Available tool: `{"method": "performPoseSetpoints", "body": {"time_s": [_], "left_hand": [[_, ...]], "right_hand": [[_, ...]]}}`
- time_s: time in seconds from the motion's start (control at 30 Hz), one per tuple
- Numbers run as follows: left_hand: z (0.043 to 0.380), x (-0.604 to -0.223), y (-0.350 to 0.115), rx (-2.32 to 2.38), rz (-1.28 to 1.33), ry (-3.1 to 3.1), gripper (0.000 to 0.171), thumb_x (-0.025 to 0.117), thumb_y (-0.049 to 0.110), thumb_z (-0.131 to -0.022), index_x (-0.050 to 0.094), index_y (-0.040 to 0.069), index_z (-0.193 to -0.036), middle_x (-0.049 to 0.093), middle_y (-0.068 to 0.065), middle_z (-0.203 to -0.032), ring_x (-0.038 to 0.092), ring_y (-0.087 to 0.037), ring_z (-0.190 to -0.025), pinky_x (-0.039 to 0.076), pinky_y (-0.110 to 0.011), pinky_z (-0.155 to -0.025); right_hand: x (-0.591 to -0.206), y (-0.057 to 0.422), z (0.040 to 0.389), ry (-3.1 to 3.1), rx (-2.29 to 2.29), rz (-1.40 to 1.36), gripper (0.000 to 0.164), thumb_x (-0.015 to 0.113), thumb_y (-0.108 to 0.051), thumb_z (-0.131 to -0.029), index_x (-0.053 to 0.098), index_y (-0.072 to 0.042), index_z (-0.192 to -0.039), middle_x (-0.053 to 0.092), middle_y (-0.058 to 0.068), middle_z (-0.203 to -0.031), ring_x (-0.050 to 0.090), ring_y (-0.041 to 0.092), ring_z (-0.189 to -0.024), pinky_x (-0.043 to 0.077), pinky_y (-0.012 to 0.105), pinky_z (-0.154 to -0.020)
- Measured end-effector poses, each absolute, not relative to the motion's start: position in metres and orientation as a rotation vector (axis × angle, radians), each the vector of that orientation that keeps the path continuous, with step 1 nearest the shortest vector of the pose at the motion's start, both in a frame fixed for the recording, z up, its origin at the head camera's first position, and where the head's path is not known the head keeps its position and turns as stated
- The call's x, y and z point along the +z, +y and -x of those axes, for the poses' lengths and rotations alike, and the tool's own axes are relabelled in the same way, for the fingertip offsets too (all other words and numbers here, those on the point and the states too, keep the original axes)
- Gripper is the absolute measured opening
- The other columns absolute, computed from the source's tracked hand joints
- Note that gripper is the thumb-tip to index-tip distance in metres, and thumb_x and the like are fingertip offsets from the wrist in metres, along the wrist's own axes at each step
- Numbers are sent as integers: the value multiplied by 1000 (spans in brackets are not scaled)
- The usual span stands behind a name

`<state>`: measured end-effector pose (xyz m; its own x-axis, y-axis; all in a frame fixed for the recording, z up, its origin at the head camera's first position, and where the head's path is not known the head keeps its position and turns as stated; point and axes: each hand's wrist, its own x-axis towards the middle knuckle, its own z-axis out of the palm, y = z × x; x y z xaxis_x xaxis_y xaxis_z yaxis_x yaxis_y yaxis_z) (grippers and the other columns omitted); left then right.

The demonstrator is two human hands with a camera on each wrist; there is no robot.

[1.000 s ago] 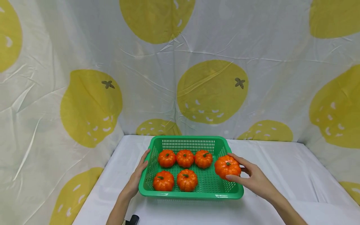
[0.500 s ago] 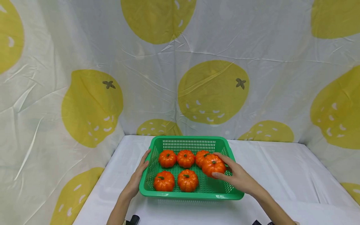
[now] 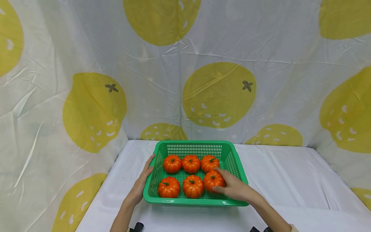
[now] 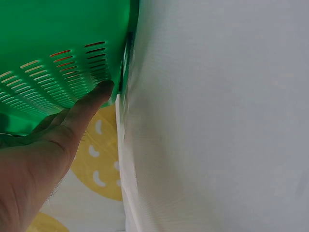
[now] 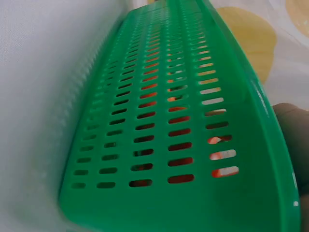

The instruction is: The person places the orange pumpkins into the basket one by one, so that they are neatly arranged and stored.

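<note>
A green plastic basket (image 3: 197,202) with slotted walls stands on the white cloth, holding several small orange pumpkins in two rows. Down inside its front right part, my right hand (image 3: 234,187) grips a pumpkin (image 3: 214,181) between thumb and fingers. That pumpkin sits beside the front middle pumpkin (image 3: 193,186) and just in front of the back right one (image 3: 210,163). My left hand (image 3: 139,187) rests along the basket's left side, fingers extended. In the left wrist view a straight finger (image 4: 91,102) lies against the slotted wall. The right wrist view shows mostly the basket's outer wall (image 5: 231,198).
White cloth (image 3: 278,180) covers the table around the basket. A hanging with printed yellow lemons (image 3: 218,95) rises behind and at both sides. Dark strap-like pieces (image 3: 138,226) show near the wrists at the bottom edge.
My right hand has moved left and down with its pumpkin, from above the basket's right rim to the front row inside. The left hand and the basket have stayed put.
</note>
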<state>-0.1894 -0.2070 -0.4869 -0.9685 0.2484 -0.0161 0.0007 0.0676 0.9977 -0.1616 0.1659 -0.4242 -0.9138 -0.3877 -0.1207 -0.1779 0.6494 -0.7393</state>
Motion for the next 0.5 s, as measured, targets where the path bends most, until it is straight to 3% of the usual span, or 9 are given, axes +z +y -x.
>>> {"method": "performPoseSetpoints", "body": {"time_s": [0.13,0.37,0.5], "left_hand": [[190,-487,-207,2013,-255,2155,53,21,43,-113,11,41,-165,-2,-2,-176,-5,-38,-162,-2,-72,-123],[190,-488,-208,2014,-258,2151,53,20,42,-113,11,40,-166,-2,-2,-176,-6,-38,-162,-2,-72,-123],[191,-489,-208,2019,-262,2139,53,20,42,-113,11,40,-166,-3,-2,-176,-6,-38,-162,-3,-71,-123]], "right_hand": [[-429,163,163,2565,-1102,390,79,76,-26,-93,38,4,-156,40,33,-157,38,52,-146,31,71,-115],[-431,161,164,2549,-1046,334,79,77,-22,-92,39,-1,-158,42,34,-154,47,50,-139,37,71,-111],[-432,161,165,2504,-1098,336,80,76,-17,-93,35,1,-159,38,36,-156,40,54,-144,32,72,-113]]}}
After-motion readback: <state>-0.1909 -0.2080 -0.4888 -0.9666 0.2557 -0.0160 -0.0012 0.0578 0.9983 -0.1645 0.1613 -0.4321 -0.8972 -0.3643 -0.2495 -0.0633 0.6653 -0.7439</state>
